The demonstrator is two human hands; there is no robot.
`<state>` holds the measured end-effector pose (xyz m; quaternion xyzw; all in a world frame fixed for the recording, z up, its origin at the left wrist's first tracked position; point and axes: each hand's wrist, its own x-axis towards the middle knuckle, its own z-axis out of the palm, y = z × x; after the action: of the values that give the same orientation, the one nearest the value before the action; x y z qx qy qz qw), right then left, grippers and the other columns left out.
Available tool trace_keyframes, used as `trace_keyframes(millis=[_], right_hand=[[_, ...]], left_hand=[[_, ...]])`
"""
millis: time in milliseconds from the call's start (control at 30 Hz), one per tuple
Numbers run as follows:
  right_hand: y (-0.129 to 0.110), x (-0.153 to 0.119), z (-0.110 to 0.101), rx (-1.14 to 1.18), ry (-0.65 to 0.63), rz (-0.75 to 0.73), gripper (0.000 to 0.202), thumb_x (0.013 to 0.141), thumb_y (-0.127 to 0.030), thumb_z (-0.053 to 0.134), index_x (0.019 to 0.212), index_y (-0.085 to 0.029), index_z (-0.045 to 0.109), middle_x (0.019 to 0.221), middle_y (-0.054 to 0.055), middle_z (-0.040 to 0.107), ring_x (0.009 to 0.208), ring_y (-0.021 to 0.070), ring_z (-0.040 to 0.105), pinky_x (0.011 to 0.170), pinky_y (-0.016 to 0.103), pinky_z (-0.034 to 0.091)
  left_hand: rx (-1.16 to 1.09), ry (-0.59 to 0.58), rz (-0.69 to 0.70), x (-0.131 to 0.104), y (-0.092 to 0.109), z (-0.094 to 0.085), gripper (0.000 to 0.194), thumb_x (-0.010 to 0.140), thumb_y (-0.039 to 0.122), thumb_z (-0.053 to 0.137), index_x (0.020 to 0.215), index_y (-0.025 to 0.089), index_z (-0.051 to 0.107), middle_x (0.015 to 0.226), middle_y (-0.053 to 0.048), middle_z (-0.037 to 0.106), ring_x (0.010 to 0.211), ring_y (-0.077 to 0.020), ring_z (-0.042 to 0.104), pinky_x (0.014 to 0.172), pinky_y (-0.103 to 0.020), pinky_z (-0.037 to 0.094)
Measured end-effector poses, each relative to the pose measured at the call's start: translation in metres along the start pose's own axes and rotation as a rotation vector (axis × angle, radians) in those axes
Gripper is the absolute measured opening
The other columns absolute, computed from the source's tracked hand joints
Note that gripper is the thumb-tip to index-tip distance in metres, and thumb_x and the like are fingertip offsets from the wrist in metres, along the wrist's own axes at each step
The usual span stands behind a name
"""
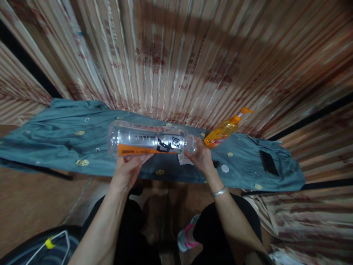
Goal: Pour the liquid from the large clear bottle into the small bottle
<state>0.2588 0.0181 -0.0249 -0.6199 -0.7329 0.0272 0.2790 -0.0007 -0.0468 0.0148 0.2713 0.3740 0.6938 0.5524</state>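
Observation:
A large clear plastic bottle (pixel 143 138) with an orange and silver label lies sideways in the air above the cloth-covered table, its neck to the right. Under its left part, my left hand (pixel 131 165) holds it, with the thumb along the orange label. My right hand (pixel 200 154) grips the bottle at the neck, fingers wrapped round it. Just right of my right hand, an orange pump bottle (pixel 222 131) stands tilted in view on the cloth. A white tissue (pixel 184 159) lies partly hidden beneath the clear bottle's neck.
The narrow table wears a green cloth (pixel 96 162). On its right part are a white round cap (pixel 224 168), a small black object (pixel 216 163) and a black phone (pixel 268 163). A striped curtain (pixel 165 55) hangs behind. A black tub (pixel 57 246) sits at lower left.

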Motion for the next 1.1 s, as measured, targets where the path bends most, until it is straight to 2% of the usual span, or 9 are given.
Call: trace_keyframes(millis=[133, 267, 367, 467, 567, 700, 1000, 1100], right_hand=[[0.003, -0.003, 0.003, 0.029, 0.009, -0.007, 0.059, 0.086, -0.045, 0.075, 0.134, -0.017, 0.054, 0.108, 0.014, 0.079, 0.100, 0.0326, 0.078, 0.083, 0.041, 0.061], [0.007, -0.005, 0.008, 0.112, 0.065, -0.008, 0.074, 0.084, -0.055, 0.075, 0.141, -0.015, 0.049, 0.123, 0.019, 0.074, 0.107, 0.0339, 0.076, 0.086, 0.044, 0.061], [0.009, -0.006, 0.011, 0.163, 0.103, 0.009, 0.081, 0.082, -0.063, 0.073, 0.141, -0.014, 0.047, 0.127, 0.023, 0.071, 0.110, 0.0357, 0.074, 0.085, 0.046, 0.061], [0.010, -0.006, 0.013, 0.179, 0.121, 0.023, 0.078, 0.081, -0.067, 0.072, 0.135, -0.015, 0.052, 0.123, 0.022, 0.072, 0.107, 0.0352, 0.074, 0.085, 0.046, 0.061], [0.009, -0.007, 0.013, 0.198, 0.130, 0.024, 0.071, 0.080, -0.065, 0.074, 0.129, -0.016, 0.057, 0.122, 0.020, 0.073, 0.108, 0.0343, 0.074, 0.090, 0.047, 0.060], [0.009, -0.008, 0.010, 0.256, 0.132, 0.022, 0.076, 0.074, -0.060, 0.079, 0.131, -0.015, 0.058, 0.129, 0.021, 0.071, 0.116, 0.0354, 0.071, 0.099, 0.051, 0.058], [0.011, -0.011, -0.005, 0.396, 0.020, 0.093, 0.071, 0.072, -0.056, 0.081, 0.129, -0.019, 0.061, 0.119, 0.014, 0.075, 0.103, 0.0336, 0.074, 0.088, 0.047, 0.060], [0.012, -0.012, -0.002, 0.404, 0.016, 0.102, 0.071, 0.072, -0.055, 0.081, 0.129, -0.019, 0.061, 0.120, 0.014, 0.075, 0.104, 0.0335, 0.074, 0.088, 0.047, 0.060]], left_hand=[[0.014, 0.001, -0.017, -0.002, 0.001, 0.000, 0.057, 0.046, 0.029, 0.101, 0.098, 0.023, 0.077, 0.086, -0.006, 0.083, 0.083, -0.0286, 0.080, 0.100, -0.058, 0.061], [0.023, 0.022, -0.037, -0.004, 0.003, 0.003, 0.060, 0.044, 0.032, 0.102, 0.099, 0.021, 0.078, 0.086, -0.009, 0.083, 0.083, -0.0321, 0.081, 0.098, -0.056, 0.063], [0.026, 0.045, -0.023, -0.005, 0.006, 0.007, 0.061, 0.042, 0.030, 0.102, 0.097, 0.024, 0.078, 0.081, -0.005, 0.083, 0.080, -0.0304, 0.081, 0.097, -0.057, 0.063], [0.031, 0.035, -0.014, -0.006, 0.007, 0.010, 0.057, 0.044, 0.031, 0.101, 0.095, 0.028, 0.077, 0.077, -0.001, 0.082, 0.074, -0.0281, 0.080, 0.094, -0.058, 0.064], [0.036, 0.034, -0.003, -0.007, 0.007, 0.011, 0.055, 0.045, 0.030, 0.101, 0.094, 0.029, 0.077, 0.078, 0.000, 0.082, 0.075, -0.0276, 0.080, 0.093, -0.056, 0.065], [0.043, 0.033, -0.012, -0.007, 0.008, 0.010, 0.059, 0.047, 0.025, 0.099, 0.101, 0.029, 0.077, 0.082, -0.001, 0.083, 0.082, -0.0289, 0.080, 0.094, -0.056, 0.065], [0.052, 0.082, -0.022, -0.009, 0.009, 0.013, 0.061, 0.042, 0.027, 0.100, 0.098, 0.025, 0.077, 0.075, -0.002, 0.081, 0.068, -0.0268, 0.078, 0.084, -0.052, 0.068], [0.037, 0.096, -0.020, -0.008, 0.008, 0.013, 0.066, 0.041, 0.025, 0.101, 0.102, 0.026, 0.076, 0.074, -0.001, 0.080, 0.073, -0.0265, 0.079, 0.086, -0.050, 0.068]])
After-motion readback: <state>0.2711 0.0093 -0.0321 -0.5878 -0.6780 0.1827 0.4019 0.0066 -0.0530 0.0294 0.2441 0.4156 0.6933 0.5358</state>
